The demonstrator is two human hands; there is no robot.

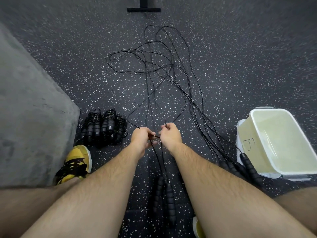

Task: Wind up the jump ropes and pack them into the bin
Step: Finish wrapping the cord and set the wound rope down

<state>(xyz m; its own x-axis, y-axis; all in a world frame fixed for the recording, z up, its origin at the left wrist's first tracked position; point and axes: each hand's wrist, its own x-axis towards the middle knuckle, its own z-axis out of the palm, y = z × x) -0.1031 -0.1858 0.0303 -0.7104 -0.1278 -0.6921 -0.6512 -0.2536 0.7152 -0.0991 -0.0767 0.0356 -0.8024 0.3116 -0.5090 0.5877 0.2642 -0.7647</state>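
Black cord (pixel 154 135): left grip (pixel 139 138), right grip (pixel 170 135)

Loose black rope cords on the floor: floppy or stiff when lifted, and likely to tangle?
Probably floppy: the cords lie in slack, crossing loops on the floor. Several strands overlap, so lifting one would likely drag or snag others. The thick ribbed handles look heavier than the thin cord, so ends may swing.

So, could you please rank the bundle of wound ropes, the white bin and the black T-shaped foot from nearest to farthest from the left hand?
1. The wound ropes, on the floor just left of the left hand.
2. The white bin, off to the right.
3. The black T-shaped foot, far ahead.
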